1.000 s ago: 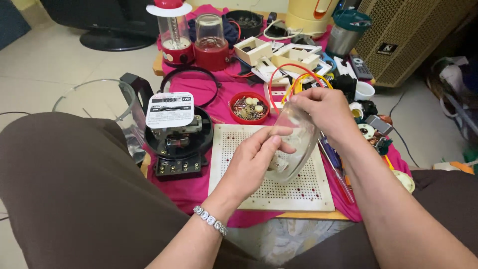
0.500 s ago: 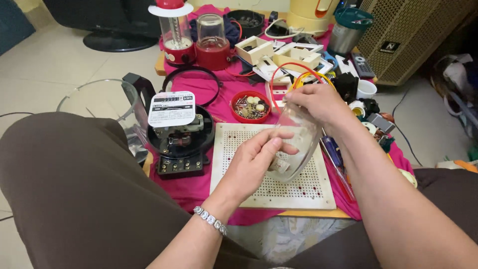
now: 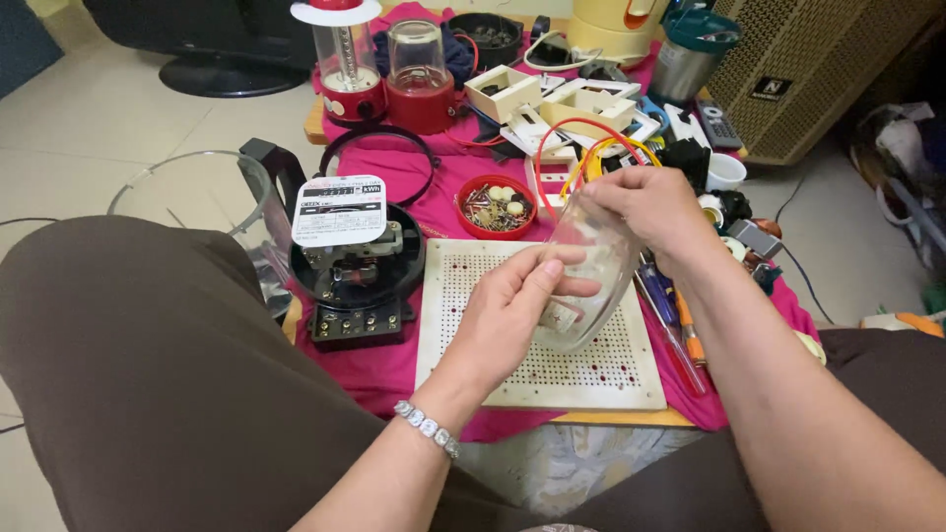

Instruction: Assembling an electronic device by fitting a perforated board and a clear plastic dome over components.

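Held above the white pegboard (image 3: 552, 369), a clear glass cover (image 3: 591, 281) is gripped by both hands; its upper rim is clasped by the right hand (image 3: 645, 209), fingers curled shut around it; its lower side is pinched by the left hand (image 3: 512, 315), thumb outside, fingers seemingly pressed against the wall; by the look of it the cover is off the black meter (image 3: 357, 261) and has not been set down; beside the board lie a red dish (image 3: 496, 207) of small parts, screwdrivers (image 3: 670, 320), and a pink cloth (image 3: 384, 360) beneath.
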